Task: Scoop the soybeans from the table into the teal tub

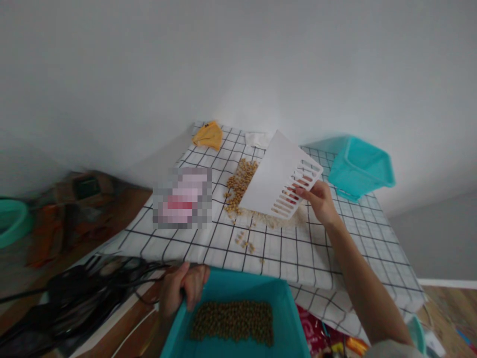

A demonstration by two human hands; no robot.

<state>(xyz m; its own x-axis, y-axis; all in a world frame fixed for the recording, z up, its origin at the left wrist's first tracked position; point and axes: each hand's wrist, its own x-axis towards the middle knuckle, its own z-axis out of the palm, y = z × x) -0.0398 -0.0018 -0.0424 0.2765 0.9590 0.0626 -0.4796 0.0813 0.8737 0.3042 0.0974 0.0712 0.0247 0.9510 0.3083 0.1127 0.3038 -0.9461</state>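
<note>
My right hand (316,199) is closed on the slotted edge of a flat white plastic panel (266,174). The panel tilts over a heap of small tan, bean-like pieces (238,186), hiding part of it. A patch of finer pale grains (276,219) shows along its lower edge, and a few loose pieces (246,243) lie nearer the table's front. Below the front edge, my left hand (188,288) is wrapped around the rim of a teal plastic bin (290,323). A layer of darker brownish, bean-like pieces (233,320) covers part of the bin's floor.
A checked cloth (201,238) covers the table. On it are a yellow bundle (208,135), a blurred-out pink item (182,199), a white paper-like piece (257,139) and another teal bin (359,166). Black cables and bags (89,293) crowd the lower left. A wall stands behind.
</note>
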